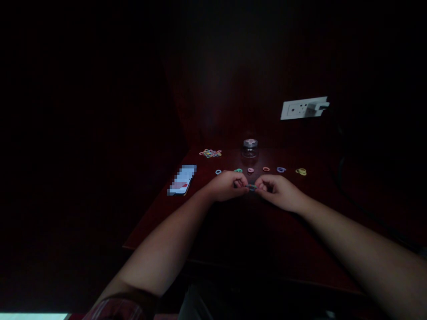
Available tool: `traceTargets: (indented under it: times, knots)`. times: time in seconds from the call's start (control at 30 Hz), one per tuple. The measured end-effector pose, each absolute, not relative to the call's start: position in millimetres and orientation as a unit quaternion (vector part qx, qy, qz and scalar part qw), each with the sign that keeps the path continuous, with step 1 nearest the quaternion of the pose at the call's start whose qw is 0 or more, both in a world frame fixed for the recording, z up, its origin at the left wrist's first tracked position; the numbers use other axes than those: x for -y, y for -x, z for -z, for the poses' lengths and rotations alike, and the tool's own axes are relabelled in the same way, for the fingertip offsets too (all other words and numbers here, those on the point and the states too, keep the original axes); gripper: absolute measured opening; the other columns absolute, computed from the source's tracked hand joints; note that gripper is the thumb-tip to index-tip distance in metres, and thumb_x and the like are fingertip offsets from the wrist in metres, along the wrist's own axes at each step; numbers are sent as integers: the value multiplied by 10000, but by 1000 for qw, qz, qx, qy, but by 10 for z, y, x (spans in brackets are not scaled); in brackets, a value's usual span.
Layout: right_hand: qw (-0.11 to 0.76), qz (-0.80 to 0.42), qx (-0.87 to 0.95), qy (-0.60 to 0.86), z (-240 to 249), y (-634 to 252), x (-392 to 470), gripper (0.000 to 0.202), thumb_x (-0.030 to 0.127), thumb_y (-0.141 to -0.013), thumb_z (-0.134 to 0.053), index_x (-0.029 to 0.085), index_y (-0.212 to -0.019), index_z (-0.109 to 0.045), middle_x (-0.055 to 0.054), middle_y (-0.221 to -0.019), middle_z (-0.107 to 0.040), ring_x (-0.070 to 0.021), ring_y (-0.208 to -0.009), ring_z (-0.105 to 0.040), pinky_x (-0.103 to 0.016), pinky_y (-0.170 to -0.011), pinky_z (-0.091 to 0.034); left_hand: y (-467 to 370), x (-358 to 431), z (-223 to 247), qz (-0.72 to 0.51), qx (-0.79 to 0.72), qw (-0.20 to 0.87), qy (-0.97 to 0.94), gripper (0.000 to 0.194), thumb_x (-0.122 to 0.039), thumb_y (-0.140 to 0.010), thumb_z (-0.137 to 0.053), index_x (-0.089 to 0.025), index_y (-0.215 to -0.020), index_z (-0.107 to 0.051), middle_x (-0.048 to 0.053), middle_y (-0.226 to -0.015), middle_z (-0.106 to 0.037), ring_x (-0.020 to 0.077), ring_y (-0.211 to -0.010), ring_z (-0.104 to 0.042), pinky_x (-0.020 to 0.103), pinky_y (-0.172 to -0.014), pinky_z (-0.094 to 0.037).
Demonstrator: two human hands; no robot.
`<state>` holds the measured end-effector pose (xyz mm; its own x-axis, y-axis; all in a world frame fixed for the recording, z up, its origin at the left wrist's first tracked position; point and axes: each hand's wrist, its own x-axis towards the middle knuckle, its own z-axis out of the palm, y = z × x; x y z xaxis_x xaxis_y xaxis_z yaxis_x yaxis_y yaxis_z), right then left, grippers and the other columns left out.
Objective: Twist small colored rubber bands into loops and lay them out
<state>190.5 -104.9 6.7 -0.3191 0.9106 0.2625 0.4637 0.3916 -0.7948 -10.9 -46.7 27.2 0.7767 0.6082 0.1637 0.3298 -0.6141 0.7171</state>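
Note:
Between my two hands a small greenish-blue hair tie (251,187) is held just above the table. My left hand (229,185) pinches its left side with thumb and fingers. On the other side, my right hand (277,190) pinches it too. Beyond my hands lies a row of small coloured hair ties: a blue one (218,172), green ones (238,170) partly behind my left hand, a pink one (250,170), an orange one (266,169), purple ones (281,170) and yellow ones (301,171).
A mixed pile of hair ties (211,153) lies at the back left, and a clear lidded jar (250,149) stands at the back. A lit phone (182,180) rests on the left of the dark red table (160,222). The wall socket (304,108) holds a plug with a dark cable.

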Motion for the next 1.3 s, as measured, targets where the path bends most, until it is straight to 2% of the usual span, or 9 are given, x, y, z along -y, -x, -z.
traceTargets:
  times: [0.17, 0.5, 0.73, 1.3]
  knots:
    - [355, -301, 758, 458, -86, -1902, 1071, 210, 356, -819, -544, 161, -742, -542, 27, -605, -456, -98, -543, -388, -226, -492, -318, 111, 479, -304, -195, -261, 351, -878, 100, -213, -777, -615, -124, -823, -605, 1, -730, -599, 83, -654, -533, 196, -611, -419]
    - [350, -291, 762, 461, -114, -1904, 1080, 224, 370, -835, -537, 168, -744, -570, 25, -599, -464, -104, -538, -403, -229, -497, -319, 112, 477, -308, -189, -241, 362, -880, 161, -285, -845, -559, -131, -854, -601, 2, -751, -589, 91, -679, -521, 203, -629, -403]
    - [360, -306, 757, 451, -104, -1895, 1077, 266, 414, -828, -549, 160, -753, -570, 26, -602, -464, -103, -540, -405, -229, -498, -331, 112, 477, -308, -191, -239, 328, -894, 209, -315, -869, -532, -126, -878, -620, 18, -773, -624, 89, -668, -526, 199, -613, -399]
    - [366, -281, 761, 456, -134, -1892, 1080, 189, 343, -824, -539, 164, -776, -576, 22, -610, -474, -110, -549, -417, -235, -510, -348, 115, 469, -274, -195, -246, 314, -896, 133, -217, -773, -616, -130, -874, -609, 25, -781, -641, 86, -670, -569, 193, -593, -425]
